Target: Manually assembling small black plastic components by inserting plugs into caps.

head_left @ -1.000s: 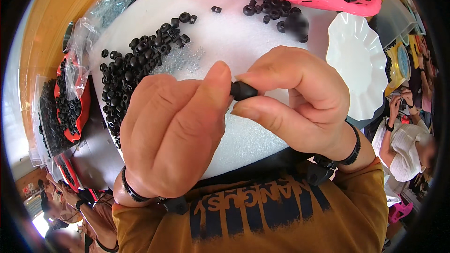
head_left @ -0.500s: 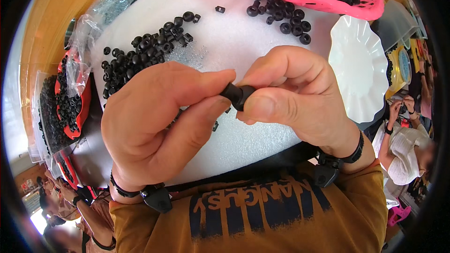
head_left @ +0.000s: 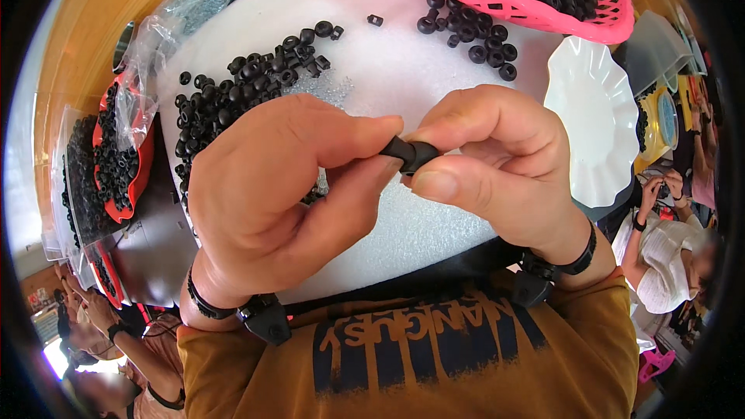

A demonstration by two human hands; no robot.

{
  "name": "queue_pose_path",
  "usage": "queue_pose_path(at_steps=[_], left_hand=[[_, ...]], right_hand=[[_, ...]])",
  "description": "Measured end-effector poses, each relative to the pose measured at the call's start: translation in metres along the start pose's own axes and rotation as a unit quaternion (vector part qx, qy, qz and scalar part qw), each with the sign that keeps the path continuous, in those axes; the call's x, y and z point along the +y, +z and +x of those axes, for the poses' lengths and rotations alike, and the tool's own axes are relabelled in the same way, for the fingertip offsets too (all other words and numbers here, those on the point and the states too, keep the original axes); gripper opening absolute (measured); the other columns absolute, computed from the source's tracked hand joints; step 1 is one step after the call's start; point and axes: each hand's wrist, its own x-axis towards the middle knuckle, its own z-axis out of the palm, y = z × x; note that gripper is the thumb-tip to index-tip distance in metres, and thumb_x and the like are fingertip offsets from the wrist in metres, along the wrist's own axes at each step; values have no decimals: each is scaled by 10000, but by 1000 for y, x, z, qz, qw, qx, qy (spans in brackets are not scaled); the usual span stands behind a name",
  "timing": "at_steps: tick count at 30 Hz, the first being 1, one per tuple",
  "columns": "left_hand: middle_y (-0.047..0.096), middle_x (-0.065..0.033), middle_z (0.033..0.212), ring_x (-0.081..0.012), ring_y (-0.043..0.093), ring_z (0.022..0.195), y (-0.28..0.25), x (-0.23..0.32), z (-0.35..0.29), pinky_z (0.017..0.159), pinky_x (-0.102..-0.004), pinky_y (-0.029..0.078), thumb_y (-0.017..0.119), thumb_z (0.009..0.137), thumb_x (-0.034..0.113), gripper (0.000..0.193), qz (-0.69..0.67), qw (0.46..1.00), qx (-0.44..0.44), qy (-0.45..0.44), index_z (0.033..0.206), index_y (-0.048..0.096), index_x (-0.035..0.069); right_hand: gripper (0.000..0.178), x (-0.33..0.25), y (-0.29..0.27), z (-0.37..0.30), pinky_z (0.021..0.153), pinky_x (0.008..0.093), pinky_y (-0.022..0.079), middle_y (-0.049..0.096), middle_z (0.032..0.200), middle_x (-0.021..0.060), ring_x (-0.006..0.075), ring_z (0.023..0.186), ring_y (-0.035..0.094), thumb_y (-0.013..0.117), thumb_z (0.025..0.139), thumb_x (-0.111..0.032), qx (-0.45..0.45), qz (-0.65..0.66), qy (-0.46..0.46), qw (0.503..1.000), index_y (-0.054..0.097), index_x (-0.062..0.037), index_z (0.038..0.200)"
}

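Note:
Between my two hands is a small black plastic part [head_left: 410, 154], which looks like a short stub fitted to a rounded cap. My left hand [head_left: 291, 182] pinches its left end between thumb and forefinger. The thumb and fingers of my right hand [head_left: 500, 155] close on the rounded right end, hiding some of it. Behind my left hand spreads a pile of small black parts [head_left: 233, 93], lying on a white foam sheet [head_left: 388, 70]. A smaller cluster of round black parts [head_left: 473, 35] lies on the sheet beyond my right hand.
At the far right stands a pink lattice basket [head_left: 528, 19] heaped with black parts. A white scalloped dish [head_left: 594, 120] is beside my right hand. On the left are a red tray [head_left: 143, 171] of black parts and clear plastic bags [head_left: 143, 70]. Other people sit on both sides.
Both hands have shifted slightly to the right, still gripping the black part. Its two pieces appear closer together and turned a little. The view has moved slightly.

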Motion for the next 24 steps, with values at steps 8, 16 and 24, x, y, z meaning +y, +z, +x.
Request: queue_pose_path(at_steps=[8,16,24], left_hand=[[569,-99,748,-160,530,626,1,5,-1,567,-247,398,595,706,-44,193,17,999,6,-27,899,605,-55],[552,-118,701,-184,517,568,7,-1,-2,497,-264,383,578,672,-86,227,80,994,41,58,897,601,-63],[545,-105,655,-184,507,551,9,-3,-2,474,-266,370,574,665,-95,226,71,995,45,62,889,598,-76]], right_hand=[[146,-2,4,-1,701,256,493,600,854,109,150,776,597,629,779,14,33,104,62,992,554,15,905],[165,-2,-2,1,700,255,474,598,854,109,146,774,582,626,770,35,-3,-37,-10,999,558,20,920],[180,-2,2,-3,693,247,467,601,853,121,147,774,583,627,766,40,17,-70,-4,997,556,42,932]])
